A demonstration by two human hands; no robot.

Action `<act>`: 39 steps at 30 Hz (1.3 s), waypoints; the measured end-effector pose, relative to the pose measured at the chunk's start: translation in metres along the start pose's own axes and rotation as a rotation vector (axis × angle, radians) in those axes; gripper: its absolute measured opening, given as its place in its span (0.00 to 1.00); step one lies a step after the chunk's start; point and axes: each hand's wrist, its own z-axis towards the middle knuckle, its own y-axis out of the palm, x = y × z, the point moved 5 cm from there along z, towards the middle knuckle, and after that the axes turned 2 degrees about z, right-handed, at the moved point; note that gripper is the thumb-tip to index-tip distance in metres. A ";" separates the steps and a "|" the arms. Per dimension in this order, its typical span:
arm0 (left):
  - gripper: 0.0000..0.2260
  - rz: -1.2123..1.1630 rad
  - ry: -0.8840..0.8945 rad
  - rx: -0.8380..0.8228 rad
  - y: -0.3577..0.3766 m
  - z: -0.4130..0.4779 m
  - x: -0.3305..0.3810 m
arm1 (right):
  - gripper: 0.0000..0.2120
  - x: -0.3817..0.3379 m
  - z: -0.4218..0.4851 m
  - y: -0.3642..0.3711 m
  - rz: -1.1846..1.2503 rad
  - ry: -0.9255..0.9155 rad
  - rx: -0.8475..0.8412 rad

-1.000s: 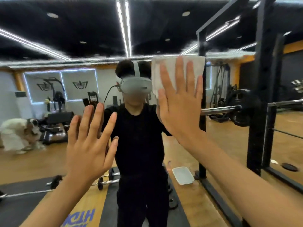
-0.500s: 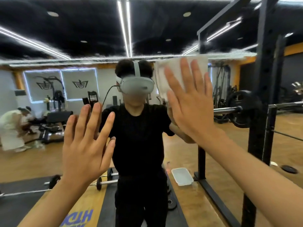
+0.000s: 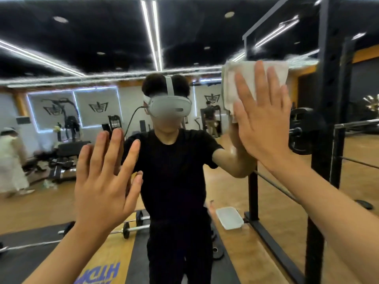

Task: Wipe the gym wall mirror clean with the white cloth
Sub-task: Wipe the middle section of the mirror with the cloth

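The gym wall mirror (image 3: 184,48) fills the view and reflects the room and a person in black with a grey headset. My right hand (image 3: 264,124), fingers straight and spread, presses the white cloth (image 3: 238,85) flat against the glass at the upper right. The folded cloth shows above and left of my fingers. My left hand (image 3: 104,181) is held up with straight, spread fingers at the lower left, flat at the glass; whether it touches the glass I cannot tell.
A black squat rack post (image 3: 328,140) with a loaded barbell stands at the right. Reflected in the mirror are a white tray (image 3: 229,218) on the wooden floor, a barbell (image 3: 133,228) on a dark mat, gym machines and people at the left.
My right hand has slid the cloth to the right along the mirror. My left hand has stayed at about the same place.
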 end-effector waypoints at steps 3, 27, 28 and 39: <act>0.27 0.003 -0.003 0.004 0.000 -0.001 -0.001 | 0.28 -0.014 -0.045 0.007 0.057 0.098 0.025; 0.29 -0.072 -0.013 0.025 0.000 -0.001 0.001 | 0.27 0.048 -0.171 -0.002 -0.061 -0.205 -0.309; 0.29 -0.072 -0.016 0.018 0.001 -0.001 0.000 | 0.27 0.059 -0.131 -0.007 -0.064 -0.177 -0.253; 0.29 -0.077 -0.018 0.026 0.001 -0.002 0.000 | 0.27 0.060 -0.220 0.005 0.003 0.115 -0.259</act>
